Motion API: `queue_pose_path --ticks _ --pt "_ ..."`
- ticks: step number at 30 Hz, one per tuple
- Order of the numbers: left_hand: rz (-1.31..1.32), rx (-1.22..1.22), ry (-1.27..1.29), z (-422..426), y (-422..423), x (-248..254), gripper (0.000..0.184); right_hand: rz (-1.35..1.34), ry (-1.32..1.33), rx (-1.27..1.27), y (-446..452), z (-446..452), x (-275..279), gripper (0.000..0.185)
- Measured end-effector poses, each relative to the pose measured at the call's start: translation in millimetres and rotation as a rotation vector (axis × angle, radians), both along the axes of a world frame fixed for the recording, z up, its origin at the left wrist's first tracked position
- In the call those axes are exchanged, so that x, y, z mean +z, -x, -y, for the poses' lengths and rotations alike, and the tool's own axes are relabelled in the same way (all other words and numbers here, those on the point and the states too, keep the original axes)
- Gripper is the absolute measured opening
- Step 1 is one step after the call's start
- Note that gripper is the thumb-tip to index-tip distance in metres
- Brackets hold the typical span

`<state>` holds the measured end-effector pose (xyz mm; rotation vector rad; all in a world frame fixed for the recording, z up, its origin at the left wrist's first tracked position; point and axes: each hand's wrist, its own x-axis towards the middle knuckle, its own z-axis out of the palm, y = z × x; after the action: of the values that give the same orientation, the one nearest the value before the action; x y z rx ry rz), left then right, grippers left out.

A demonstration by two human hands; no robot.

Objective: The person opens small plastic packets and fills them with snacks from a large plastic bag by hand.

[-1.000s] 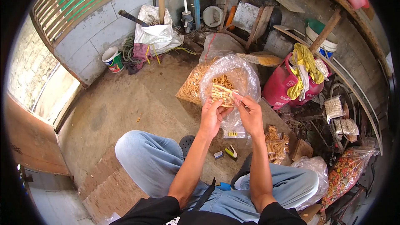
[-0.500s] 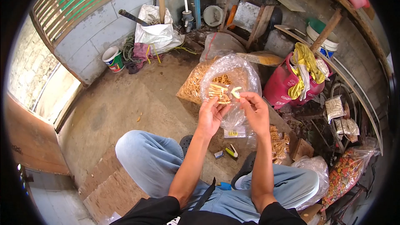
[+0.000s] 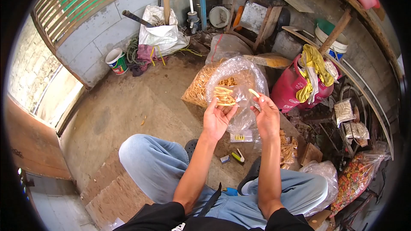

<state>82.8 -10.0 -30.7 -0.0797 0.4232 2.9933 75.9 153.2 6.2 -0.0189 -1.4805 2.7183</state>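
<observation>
My left hand [image 3: 217, 119] pinches a small clear packet of yellowish snack sticks [image 3: 224, 96] over the mouth of a large plastic bag. A single snack stick [image 3: 254, 93] is between the thumb and fingertips of my right hand [image 3: 266, 114], a little to the right of the packet. Below both, the large clear bag [image 3: 260, 75] stands with its mouth open and more sticks inside. Sticks also fill the bag's left part [image 3: 196, 89]. A yellow label [image 3: 242, 137] lies under clear plastic in front of it.
A green stapler-like tool [image 3: 238, 156] and a small box [image 3: 224, 159] lie between my legs. Filled packets [image 3: 288, 149] sit right of my right forearm. Beyond are a pink sack [image 3: 287, 86] with yellow cloth and a bag of colourful pieces [image 3: 355, 177]. A paint bucket [image 3: 116, 61] stands back left.
My right hand has moved right, away from the packet; first it was at the packet's edge, then it held a curved piece, and now a stick. My left hand has barely shifted.
</observation>
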Motion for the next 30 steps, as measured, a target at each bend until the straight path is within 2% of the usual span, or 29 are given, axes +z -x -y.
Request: queue_pose_path --ticks 8,16,22,29,30 --pt "-0.047 0.001 -0.076 -0.8 -0.6 0.5 0.039 0.182 0.162 -0.052 -1.2 10.1 -3.7 0.021" --pt "-0.035 0.015 0.007 -3.8 0.0 -1.8 0.038 0.163 0.010 -0.182 -5.7 23.5 -5.9 0.027" --pt "-0.084 -0.016 0.062 -6.0 -1.7 -0.6 0.039 0.195 -0.186 -0.199 -7.0 31.7 -11.7 0.022" --pt "-0.099 -0.006 0.190 -9.8 -5.8 5.2 0.034 0.107 -0.236 -0.147 -10.7 40.4 -11.3 0.021" --pt "-0.096 -0.013 0.199 -8.8 -5.5 3.9 0.033 0.150 -0.146 -0.132 -11.1 39.4 -7.4 0.024"
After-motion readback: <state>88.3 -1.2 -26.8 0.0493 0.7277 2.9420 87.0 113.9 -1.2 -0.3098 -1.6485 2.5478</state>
